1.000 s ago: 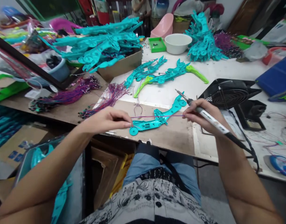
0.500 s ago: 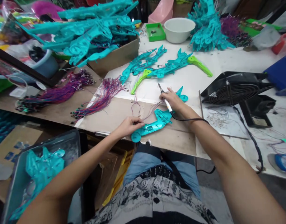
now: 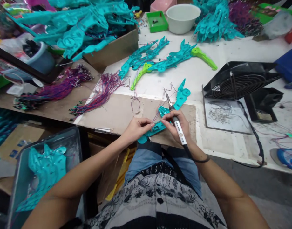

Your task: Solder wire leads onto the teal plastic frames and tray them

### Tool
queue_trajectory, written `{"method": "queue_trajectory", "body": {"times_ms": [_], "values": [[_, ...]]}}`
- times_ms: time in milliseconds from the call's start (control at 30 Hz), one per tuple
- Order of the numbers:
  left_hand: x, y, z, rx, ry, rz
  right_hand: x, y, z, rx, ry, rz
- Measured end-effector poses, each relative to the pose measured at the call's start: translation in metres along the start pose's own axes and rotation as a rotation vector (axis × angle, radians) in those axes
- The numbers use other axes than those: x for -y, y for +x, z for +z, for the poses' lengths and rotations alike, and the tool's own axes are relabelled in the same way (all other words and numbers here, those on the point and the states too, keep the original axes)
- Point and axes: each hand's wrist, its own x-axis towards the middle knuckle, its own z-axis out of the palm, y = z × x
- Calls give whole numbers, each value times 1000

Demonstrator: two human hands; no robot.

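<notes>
Teal part: flat on the desk, between both hands.
Left hand: fingertips pinched on the part's near end.
Right hand: closed around soldering iron, tip pointing away.
Fan: right of the hands.

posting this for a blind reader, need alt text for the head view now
Both hands pinch at a long teal plastic toy part at the near edge of a cardboard-topped table; the right hand also holds a white soldering iron, the left hand thin wires.

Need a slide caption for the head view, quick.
Both hands pinch at a teal plastic part; right hand grips a soldering iron.
</notes>
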Motion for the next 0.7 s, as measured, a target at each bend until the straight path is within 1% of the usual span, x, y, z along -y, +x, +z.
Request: {"method": "queue_trajectory", "body": {"times_ms": [100, 200, 333, 400, 467, 567, 633, 700], "values": [[-7, -2, -1, 12, 143, 69, 2, 0, 6, -23, -25, -36], [-10, -3, -1, 14, 249, 149, 3, 1, 14, -4, 59, -27], [-10, -5, 1, -15, 288, 199, -2, -1, 24, 20, 208, 24], [-8, -5, 0, -23, 286, 207, -6, -2, 28, 42, 229, 50], [-7, -6, -3, -20, 306, 191, -10, -3, 31, 54, 181, 21], [-3, -7, -9, -48, 394, 148, -14, -4, 33, 21, 11, -94], [1, -9, -13, -85, 458, 126, -14, -7, 25, 13, -121, -161], [8, -11, -15, -121, 506, 96, -11, -13, 7, 13, -253, -219]]}}
